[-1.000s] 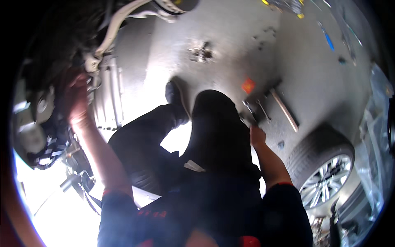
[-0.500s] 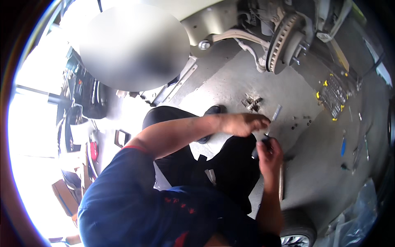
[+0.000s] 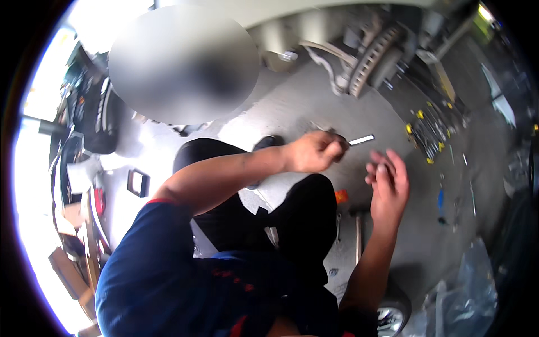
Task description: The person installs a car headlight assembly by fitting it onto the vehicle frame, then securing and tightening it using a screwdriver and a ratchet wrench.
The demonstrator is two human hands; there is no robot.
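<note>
My left hand (image 3: 313, 151) is closed round a slim hand tool (image 3: 361, 140), whose bright, straight metal end sticks out past the fingers to the right. The fist hides the rest of it, so its exact kind does not show. To the right and a little nearer, my right hand (image 3: 388, 185) is raised with its fingers spread and slightly bent, nothing in it. The two hands are apart, both above the grey floor just beyond my bent knee.
A brake disc (image 3: 373, 62) with a suspension arm (image 3: 331, 51) hangs ahead. Rightward lie a tool set (image 3: 429, 132) with yellow corners and a blue-handled tool (image 3: 441, 202). A hammer (image 3: 358, 238), a wheel (image 3: 390, 317) and clear plastic sheeting (image 3: 466, 297) are nearer.
My right hand has let go of the tool's dark grip, opened and moved right. My left hand has closed on the tool and moved slightly left. The whole view has shifted.
</note>
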